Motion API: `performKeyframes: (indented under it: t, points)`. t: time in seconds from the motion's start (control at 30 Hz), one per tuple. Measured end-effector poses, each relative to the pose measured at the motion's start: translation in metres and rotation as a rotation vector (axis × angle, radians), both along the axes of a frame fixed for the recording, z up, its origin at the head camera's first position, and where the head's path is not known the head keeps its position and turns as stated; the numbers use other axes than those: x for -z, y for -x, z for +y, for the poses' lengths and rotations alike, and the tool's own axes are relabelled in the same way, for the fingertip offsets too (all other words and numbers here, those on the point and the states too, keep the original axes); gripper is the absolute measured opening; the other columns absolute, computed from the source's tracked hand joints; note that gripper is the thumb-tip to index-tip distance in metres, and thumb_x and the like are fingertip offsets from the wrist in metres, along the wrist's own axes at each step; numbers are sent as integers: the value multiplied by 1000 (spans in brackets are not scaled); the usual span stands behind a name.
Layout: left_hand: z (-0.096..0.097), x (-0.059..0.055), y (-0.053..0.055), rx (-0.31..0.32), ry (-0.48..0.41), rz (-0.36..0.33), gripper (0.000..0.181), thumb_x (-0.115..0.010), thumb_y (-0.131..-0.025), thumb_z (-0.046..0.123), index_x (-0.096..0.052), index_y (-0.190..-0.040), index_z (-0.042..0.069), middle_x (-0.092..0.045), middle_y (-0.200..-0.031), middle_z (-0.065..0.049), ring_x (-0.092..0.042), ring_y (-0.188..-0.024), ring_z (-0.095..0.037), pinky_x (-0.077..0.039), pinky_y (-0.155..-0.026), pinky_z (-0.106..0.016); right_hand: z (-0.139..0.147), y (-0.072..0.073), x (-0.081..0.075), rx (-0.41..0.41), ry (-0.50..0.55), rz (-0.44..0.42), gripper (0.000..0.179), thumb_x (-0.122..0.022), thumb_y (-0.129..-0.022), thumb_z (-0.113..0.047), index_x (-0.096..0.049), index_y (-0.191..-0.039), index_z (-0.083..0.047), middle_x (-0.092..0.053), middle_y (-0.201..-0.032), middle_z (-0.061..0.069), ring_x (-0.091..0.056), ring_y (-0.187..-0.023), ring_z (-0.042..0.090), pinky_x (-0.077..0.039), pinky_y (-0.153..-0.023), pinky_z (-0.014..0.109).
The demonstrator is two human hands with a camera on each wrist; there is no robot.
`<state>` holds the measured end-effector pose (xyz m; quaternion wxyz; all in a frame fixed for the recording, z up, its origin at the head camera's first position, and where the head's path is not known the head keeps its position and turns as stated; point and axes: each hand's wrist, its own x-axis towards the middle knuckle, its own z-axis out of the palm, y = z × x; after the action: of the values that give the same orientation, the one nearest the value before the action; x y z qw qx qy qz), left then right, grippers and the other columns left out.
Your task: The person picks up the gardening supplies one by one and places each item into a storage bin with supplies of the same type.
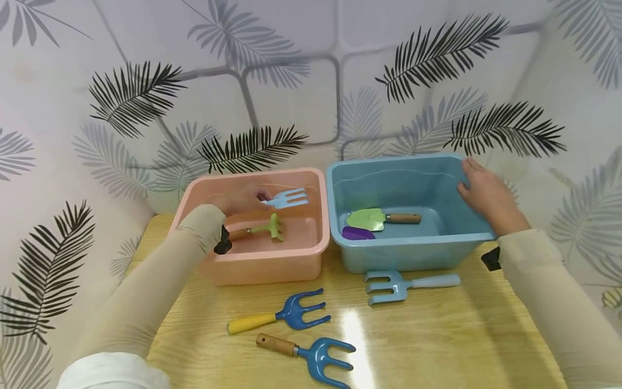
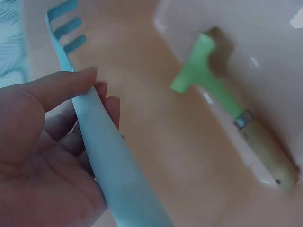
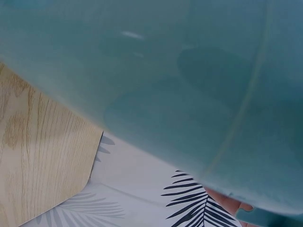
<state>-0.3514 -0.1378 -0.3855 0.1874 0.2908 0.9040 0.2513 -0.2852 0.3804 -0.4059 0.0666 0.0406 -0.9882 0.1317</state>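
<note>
Over the pink bin (image 1: 267, 259), my left hand (image 1: 245, 199) pinches a light blue hand fork (image 2: 113, 156) between thumb and fingers, its tines pointing right in the head view. Below it in that bin lies a small green rake (image 2: 208, 75) with a wooden handle. My right hand (image 1: 493, 200) grips the right rim of the blue bin (image 1: 408, 254); in the right wrist view the bin's wall hides most of that hand. A green trowel (image 1: 366, 219) with a wooden handle and a purple tool head (image 1: 358, 233) lie inside the blue bin.
On the wooden table (image 1: 418, 340), in front of the bins, lie a pale blue fork (image 1: 396, 286), a blue fork with yellow handle (image 1: 293, 312) and a blue fork with wooden handle (image 1: 318, 357). Behind the bins rises a leaf-patterned backdrop (image 1: 291, 119).
</note>
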Motion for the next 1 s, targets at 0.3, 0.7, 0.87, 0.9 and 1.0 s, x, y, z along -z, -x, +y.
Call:
performKeyframes:
  t: [0.3, 0.7, 0.87, 0.9, 1.0]
  points:
    - [7, 45, 6, 23, 27, -117, 25, -66, -82, 2, -63, -105, -7, -63, -105, -18, -56, -102, -28, -44, -91, -37, -3, -1, 4, -12, -6, 20, 57, -50, -91, -8, -26, -140, 11, -22, -146, 27, -29, -127, 47, -26, -100, 58]
    - [7, 47, 12, 20, 167, -289, 31, -66, -84, 10, -63, -111, -5, -64, -103, -10, -49, -92, -17, -40, -80, -24, -4, -4, -4, 2, 6, 34, 56, -49, -91, -7, -27, -139, 12, -24, -145, 27, -27, -129, 45, -24, -102, 56]
    - [8, 47, 13, 3, 159, -325, 32, -66, -84, 9, -62, -112, -5, -63, -108, -12, -49, -97, -18, -39, -85, -25, -3, -5, -3, 8, 8, 21, 57, -48, -92, -8, -25, -140, 11, -22, -146, 26, -26, -130, 44, -23, -103, 56]
    - [8, 47, 14, -1, 150, -343, 31, -65, -84, 8, -62, -112, -6, -63, -108, -12, -49, -95, -18, -39, -84, -25, -3, -5, -3, 8, 10, 21, 56, -48, -92, -8, -26, -140, 11, -22, -146, 26, -26, -130, 44, -23, -103, 56]
    - [7, 47, 14, -21, 128, -391, 29, -63, -87, 9, -62, -112, -6, -63, -107, -10, -50, -93, -16, -41, -84, -25, -3, -5, -2, 5, 11, 27, 56, -48, -92, -8, -26, -140, 11, -22, -146, 26, -26, -130, 44, -23, -103, 55]
